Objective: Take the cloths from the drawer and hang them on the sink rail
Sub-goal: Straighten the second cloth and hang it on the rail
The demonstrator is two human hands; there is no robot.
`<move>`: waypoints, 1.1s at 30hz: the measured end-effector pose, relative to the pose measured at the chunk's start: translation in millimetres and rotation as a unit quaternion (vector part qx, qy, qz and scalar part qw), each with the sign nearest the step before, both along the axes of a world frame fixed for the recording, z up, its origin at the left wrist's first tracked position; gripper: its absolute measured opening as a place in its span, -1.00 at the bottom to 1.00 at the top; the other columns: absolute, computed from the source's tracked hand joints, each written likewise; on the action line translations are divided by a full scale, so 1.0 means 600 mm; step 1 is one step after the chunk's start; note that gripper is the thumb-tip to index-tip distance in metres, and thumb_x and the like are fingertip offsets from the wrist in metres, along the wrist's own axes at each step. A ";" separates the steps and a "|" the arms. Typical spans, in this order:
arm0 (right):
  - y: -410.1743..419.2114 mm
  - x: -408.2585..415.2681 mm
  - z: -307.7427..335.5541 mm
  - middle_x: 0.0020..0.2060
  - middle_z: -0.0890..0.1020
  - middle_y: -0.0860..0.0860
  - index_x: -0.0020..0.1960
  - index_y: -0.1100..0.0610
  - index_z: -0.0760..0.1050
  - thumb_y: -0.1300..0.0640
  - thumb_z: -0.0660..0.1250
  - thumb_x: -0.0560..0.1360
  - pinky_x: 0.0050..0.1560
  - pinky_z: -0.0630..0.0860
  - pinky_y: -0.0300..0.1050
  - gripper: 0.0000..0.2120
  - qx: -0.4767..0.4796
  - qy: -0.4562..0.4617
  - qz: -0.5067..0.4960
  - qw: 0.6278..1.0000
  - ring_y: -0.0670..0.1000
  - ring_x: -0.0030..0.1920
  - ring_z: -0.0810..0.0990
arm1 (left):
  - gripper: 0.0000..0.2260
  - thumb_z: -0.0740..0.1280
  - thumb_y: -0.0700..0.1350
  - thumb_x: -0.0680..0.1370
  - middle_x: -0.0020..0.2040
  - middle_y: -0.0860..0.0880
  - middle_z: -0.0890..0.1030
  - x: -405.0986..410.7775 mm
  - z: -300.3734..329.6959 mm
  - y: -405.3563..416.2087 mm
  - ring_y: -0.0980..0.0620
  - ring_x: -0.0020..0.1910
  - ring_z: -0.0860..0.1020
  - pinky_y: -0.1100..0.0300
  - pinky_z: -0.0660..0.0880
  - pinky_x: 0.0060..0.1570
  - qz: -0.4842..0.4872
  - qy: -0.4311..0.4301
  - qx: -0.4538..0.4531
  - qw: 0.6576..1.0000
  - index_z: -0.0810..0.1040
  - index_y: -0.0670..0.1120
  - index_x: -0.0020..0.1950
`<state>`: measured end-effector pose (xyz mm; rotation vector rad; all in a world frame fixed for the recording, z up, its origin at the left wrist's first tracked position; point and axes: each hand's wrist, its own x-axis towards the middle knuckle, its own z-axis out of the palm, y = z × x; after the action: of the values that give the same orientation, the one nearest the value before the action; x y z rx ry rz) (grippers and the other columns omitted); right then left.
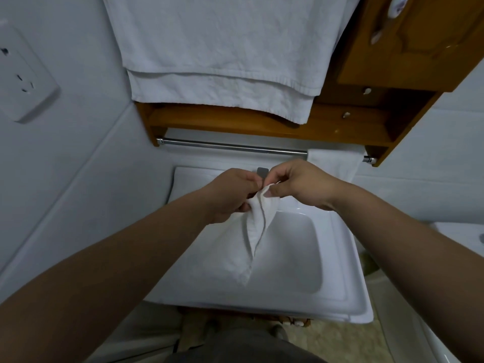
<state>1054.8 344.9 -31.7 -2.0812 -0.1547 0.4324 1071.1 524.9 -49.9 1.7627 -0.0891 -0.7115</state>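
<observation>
A small white cloth (251, 239) hangs folded over the white sink (337, 297), pinched at its top edge by both hands. My left hand (233, 195) grips the top from the left and my right hand (301, 184) pinches it from the right, thumbs nearly touching. The chrome rail (230, 145) runs across just beyond the hands, under a wooden shelf. Another white cloth (332, 163) is draped over the rail's right end. The drawer is out of sight.
A large white towel (222, 53) hangs above over the wooden shelf unit (353, 124). A wooden cabinet door (419, 40) stands at the top right. A wall socket (23, 82) sits on the left wall. A faucet top (262, 172) peeks out behind the hands.
</observation>
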 end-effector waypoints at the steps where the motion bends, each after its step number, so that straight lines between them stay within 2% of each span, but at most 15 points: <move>1: 0.001 0.002 -0.001 -0.26 0.68 0.00 -0.13 0.15 0.68 0.23 0.51 0.43 -0.22 0.45 -0.29 -0.97 -0.013 0.000 -0.005 1.000 -0.12 -0.24 0.58 | -0.80 0.23 -0.20 0.61 -0.29 -0.05 0.52 0.001 -0.002 0.002 0.07 -0.33 0.41 0.25 0.40 -0.37 0.005 0.011 -0.009 1.000 0.62 -0.24 0.06; 4: 0.004 0.005 0.001 -0.28 0.68 -0.01 -0.15 0.14 0.69 0.22 0.52 0.42 -0.20 0.46 -0.22 -0.97 -0.032 -0.004 -0.006 0.999 -0.11 -0.25 0.57 | -0.81 0.27 -0.23 0.59 -0.21 -0.08 0.55 0.001 -0.003 0.007 0.07 -0.29 0.43 0.25 0.42 -0.33 0.018 0.035 -0.030 0.999 0.62 -0.24 0.11; 8: 0.003 0.006 0.011 -0.39 0.65 -0.13 -0.18 0.12 0.69 0.25 0.50 0.43 -0.36 0.39 -0.35 -0.94 -0.039 -0.018 -0.017 0.999 -0.21 -0.39 0.53 | -0.77 0.24 -0.32 0.58 -0.05 -0.12 0.66 0.000 -0.002 0.026 0.02 -0.13 0.57 0.17 0.53 -0.13 0.034 0.098 -0.105 0.989 0.65 -0.17 0.12; 11: -0.006 0.011 0.011 -0.34 0.68 -0.11 -0.21 0.07 0.69 0.23 0.51 0.42 -0.23 0.48 -0.24 -0.91 -0.047 -0.041 -0.056 0.996 -0.16 -0.32 0.60 | -0.77 0.28 -0.34 0.56 0.05 -0.12 0.68 0.004 -0.006 0.041 -0.04 0.00 0.60 0.07 0.54 0.08 0.042 0.114 -0.148 0.981 0.66 -0.14 0.11; 16: -0.019 0.010 0.017 -0.20 0.70 0.14 -0.15 0.15 0.69 0.28 0.47 0.44 -0.18 0.56 -0.15 -0.95 0.016 -0.061 -0.076 0.995 -0.03 -0.24 0.63 | -0.73 0.34 -0.32 0.53 0.00 -0.07 0.66 0.003 -0.014 0.042 0.07 -0.12 0.59 0.22 0.54 -0.08 -0.019 0.119 -0.170 0.978 0.61 -0.14 0.20; 18: -0.024 0.011 0.022 -0.18 0.70 0.15 -0.13 0.17 0.68 0.30 0.46 0.45 -0.19 0.58 -0.19 -0.94 0.024 -0.063 -0.074 0.995 -0.04 -0.23 0.64 | -0.75 0.35 -0.34 0.52 -0.08 -0.02 0.67 0.001 -0.020 0.035 0.13 -0.20 0.57 0.26 0.52 -0.13 -0.020 0.114 -0.154 0.981 0.62 -0.15 0.17; 23: -0.041 0.015 0.026 -0.19 0.71 0.11 -0.12 0.17 0.68 0.28 0.45 0.47 -0.21 0.59 -0.25 -0.95 0.017 -0.063 -0.080 0.995 -0.04 -0.23 0.66 | -0.86 0.41 -0.30 0.49 -0.22 -0.05 0.59 0.017 -0.033 0.030 0.09 -0.28 0.48 0.25 0.48 -0.26 0.110 0.117 -0.159 0.974 0.64 -0.20 0.03; 26: -0.043 0.015 0.019 -0.18 0.71 0.15 -0.12 0.17 0.69 0.26 0.48 0.44 -0.16 0.58 -0.14 -0.97 0.007 -0.060 -0.087 0.994 0.01 -0.22 0.65 | -0.95 0.44 -0.25 0.48 -0.31 -0.01 0.57 0.023 -0.031 0.026 0.10 -0.32 0.45 0.25 0.46 -0.27 0.124 0.076 -0.146 0.978 0.66 -0.13 -0.10; 28: -0.042 0.018 0.010 -0.20 0.71 0.09 -0.14 0.13 0.70 0.24 0.49 0.43 -0.11 0.58 -0.01 -0.96 -0.017 -0.051 -0.087 0.995 0.04 -0.19 0.66 | -0.96 0.45 -0.20 0.48 -0.38 0.06 0.56 0.020 -0.024 0.021 0.11 -0.34 0.45 0.24 0.44 -0.25 0.108 0.010 -0.096 0.990 0.67 -0.09 -0.17; 30: -0.037 0.018 0.001 -0.16 0.72 0.01 -0.14 0.10 0.71 0.24 0.48 0.44 0.04 0.61 0.08 -0.93 -0.038 -0.049 -0.078 0.995 0.05 -0.10 0.68 | -0.96 0.45 -0.16 0.49 -0.43 0.15 0.56 0.016 -0.017 0.016 0.16 -0.38 0.48 0.27 0.43 -0.28 0.098 -0.048 -0.046 0.993 0.67 -0.08 -0.16; 33: -0.021 0.012 -0.006 0.00 0.69 -0.08 -0.13 0.09 0.71 0.24 0.48 0.45 0.16 0.56 -0.10 -0.93 -0.022 -0.060 -0.059 0.996 -0.10 0.03 0.65 | -0.90 0.44 -0.08 0.50 -0.23 0.12 0.67 0.014 -0.015 0.009 0.12 -0.20 0.58 0.21 0.51 -0.18 0.096 -0.119 0.015 0.988 0.71 -0.04 -0.04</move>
<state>1062.1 332.2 -35.1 -2.1477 -0.0931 0.2415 1079.3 530.5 -58.9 1.8511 -0.0704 -0.3630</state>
